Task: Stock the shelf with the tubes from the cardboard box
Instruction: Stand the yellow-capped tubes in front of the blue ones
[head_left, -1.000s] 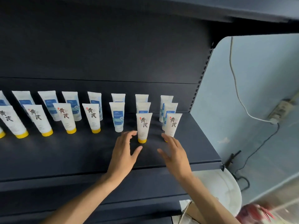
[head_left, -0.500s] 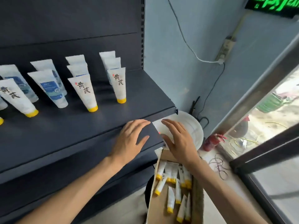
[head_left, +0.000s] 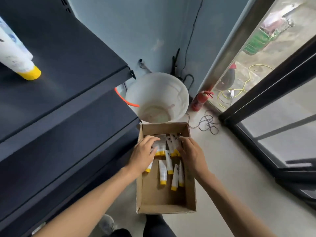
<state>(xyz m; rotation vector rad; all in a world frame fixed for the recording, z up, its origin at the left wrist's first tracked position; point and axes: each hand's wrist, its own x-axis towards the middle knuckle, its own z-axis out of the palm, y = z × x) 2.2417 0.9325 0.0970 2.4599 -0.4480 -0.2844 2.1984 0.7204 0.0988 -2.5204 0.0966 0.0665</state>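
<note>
Cardboard box (head_left: 165, 200) on floor: white yellow-capped tubes (head_left: 163, 171) loose inside; left hand (head_left: 142, 155) and right hand (head_left: 192, 153) each resting on tubes, grip unclear.

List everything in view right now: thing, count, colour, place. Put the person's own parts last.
cardboard box: one, brown, open, on the floor below the shelves.
tubes in the box: several, exact count unclear, white with yellow caps, lying loose in its far half.
tube on the shelf: one seen, white with yellow cap, cap down, upper left.
shelf: dark tiers, left side.
bucket: one, white, beyond the box.
fire extinguisher: one, red, by the glass door.
cables: grey coil, on the floor right of the bucket.
left hand: in the box, fingers on tubes.
right hand: in the box, fingers on tubes.
</note>
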